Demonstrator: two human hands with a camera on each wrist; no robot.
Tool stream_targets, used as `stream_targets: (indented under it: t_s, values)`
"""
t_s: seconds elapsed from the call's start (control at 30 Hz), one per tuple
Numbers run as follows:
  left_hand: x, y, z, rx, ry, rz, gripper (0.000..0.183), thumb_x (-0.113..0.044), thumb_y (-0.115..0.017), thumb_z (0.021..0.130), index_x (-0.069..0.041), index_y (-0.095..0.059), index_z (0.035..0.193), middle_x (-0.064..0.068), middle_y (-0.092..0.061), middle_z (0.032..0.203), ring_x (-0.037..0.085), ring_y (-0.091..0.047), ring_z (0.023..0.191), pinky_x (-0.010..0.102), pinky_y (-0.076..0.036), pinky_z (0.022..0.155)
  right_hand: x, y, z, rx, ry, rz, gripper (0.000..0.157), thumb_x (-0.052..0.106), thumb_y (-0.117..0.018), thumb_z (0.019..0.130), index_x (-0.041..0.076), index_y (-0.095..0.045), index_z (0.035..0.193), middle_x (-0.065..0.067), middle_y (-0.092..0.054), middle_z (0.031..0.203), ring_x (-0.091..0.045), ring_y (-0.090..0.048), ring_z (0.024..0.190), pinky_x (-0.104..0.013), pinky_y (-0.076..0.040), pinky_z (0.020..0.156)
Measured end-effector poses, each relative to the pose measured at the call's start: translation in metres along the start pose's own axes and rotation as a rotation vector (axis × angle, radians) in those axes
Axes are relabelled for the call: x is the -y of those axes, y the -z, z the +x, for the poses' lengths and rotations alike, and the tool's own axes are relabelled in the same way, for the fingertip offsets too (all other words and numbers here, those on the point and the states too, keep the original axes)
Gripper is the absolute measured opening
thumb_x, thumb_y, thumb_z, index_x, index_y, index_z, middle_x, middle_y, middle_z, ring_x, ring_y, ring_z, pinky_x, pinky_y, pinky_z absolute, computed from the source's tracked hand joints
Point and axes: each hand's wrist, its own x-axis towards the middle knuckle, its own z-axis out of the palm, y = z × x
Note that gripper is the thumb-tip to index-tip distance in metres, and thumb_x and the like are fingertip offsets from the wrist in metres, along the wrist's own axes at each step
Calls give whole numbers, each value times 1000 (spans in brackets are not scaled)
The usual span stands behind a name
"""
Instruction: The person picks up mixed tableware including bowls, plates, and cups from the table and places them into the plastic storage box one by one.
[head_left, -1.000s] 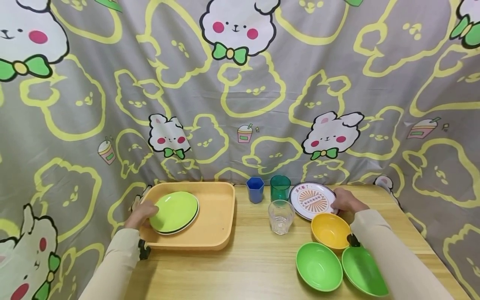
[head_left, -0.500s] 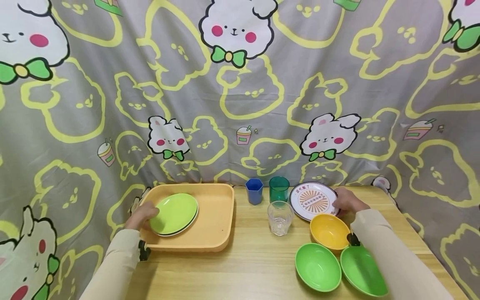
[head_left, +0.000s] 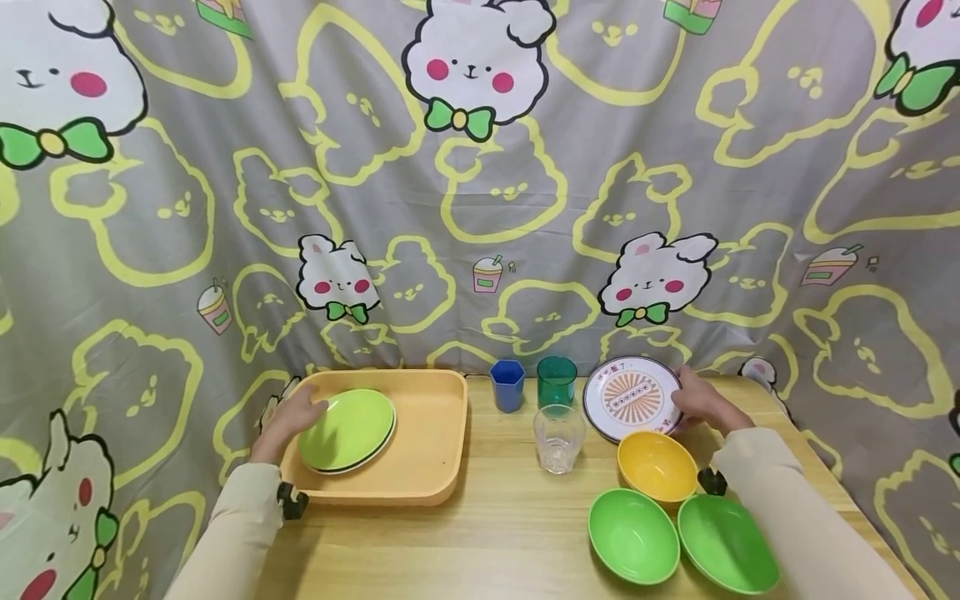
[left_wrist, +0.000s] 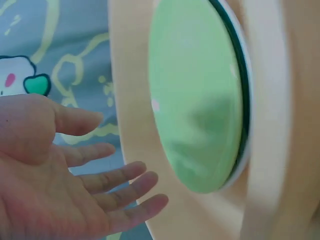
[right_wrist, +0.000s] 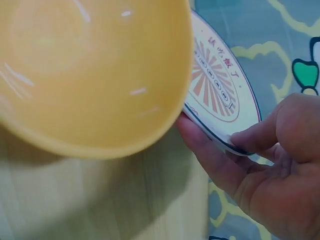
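Observation:
A green plate [head_left: 348, 429] lies on another dark-rimmed plate [left_wrist: 245, 100] inside the orange tray [head_left: 427, 442]. Beside this stack, my left hand [head_left: 298, 412] hovers over the tray's left side; the left wrist view shows its fingers spread and apart from the plates. On the right, my right hand [head_left: 703, 398] pinches the rim of a white plate [head_left: 632, 398] with an orange sunburst print, thumb on top and fingers beneath. That plate is tilted up, behind the yellow bowl [head_left: 657, 468]. In the right wrist view the yellow bowl [right_wrist: 100, 75] covers part of the plate.
Left of the white plate stand a blue cup [head_left: 507, 385], a green cup [head_left: 557, 382] and a clear glass [head_left: 558, 439]. Two green bowls [head_left: 633, 536] sit near the front right. A patterned curtain [head_left: 480, 208] hangs behind the wooden table [head_left: 480, 550].
My left hand has let go of the green plate's edge and drawn slightly up. My right hand has lifted the white plate's near right edge a little off the table.

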Motion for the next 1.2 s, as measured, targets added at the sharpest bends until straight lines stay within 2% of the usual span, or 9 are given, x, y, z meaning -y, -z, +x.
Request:
stream_targets:
  t_s: [0.17,0.37,0.53,0.67,0.83,1.0,1.1,1.2]
  values:
    - [-5,-1,-5,-58,-36,-106,60,-26,-43,109,16,-30,150,43,-41,143,57,-48,125,63,-47,97,4,4,-6,-33,37,33,59,-7,-32,90,-20,-7,142,-43,-38,113,-28,-64,61,-45,-63,55]
    - [-15,-8,-9,-116,-49,-268,62,-35,-43,111,11,-33,152,38,-38,149,54,-45,131,62,-46,102,6,12,-18,-49,75,40,63,-8,-31,89,-18,-4,144,-48,-33,120,-32,-64,66,-50,-62,58]
    - [-19,-18,-6,-164,-113,-374,59,-33,-42,112,12,-34,151,36,-35,152,54,-41,135,63,-42,107,10,15,-25,-115,90,8,64,-5,-30,92,-16,-2,149,-50,-34,122,-30,-64,67,-51,-62,58]
    - [-23,-26,-4,-189,-135,-395,56,-30,-42,112,10,-35,151,35,-37,152,53,-40,136,64,-38,110,15,15,-27,-172,124,-10,64,-4,-29,93,-15,-4,151,-48,-38,119,-27,-64,65,-51,-62,57]
    - [-28,-31,-5,-193,-119,-417,57,-33,-43,112,6,-36,152,34,-39,152,51,-38,139,62,-36,113,25,14,-32,-232,151,-60,62,-1,-28,96,-15,-7,152,-47,-43,114,-28,-64,67,-48,-62,56]
    - [-33,-33,-3,-217,-144,-452,55,-34,-44,112,4,-39,152,33,-41,152,47,-39,140,59,-34,116,34,13,-39,-363,194,-143,58,0,-35,97,-17,-18,150,-47,-48,110,-30,-64,64,-38,-60,47]
    - [-38,-33,-3,-226,-155,-499,53,-34,-44,111,0,-41,151,31,-43,151,47,-43,138,59,-36,115,40,13,-43,-446,215,-171,57,1,-38,97,-16,-23,150,-46,-50,113,-29,-64,61,-34,-58,44]
    - [-43,-35,-3,-227,-158,-548,53,-35,-44,111,-2,-41,152,31,-45,149,48,-48,134,61,-41,109,45,13,-48,-473,214,-160,58,2,-39,98,-14,-23,152,-45,-48,120,-28,-65,59,-33,-57,44]
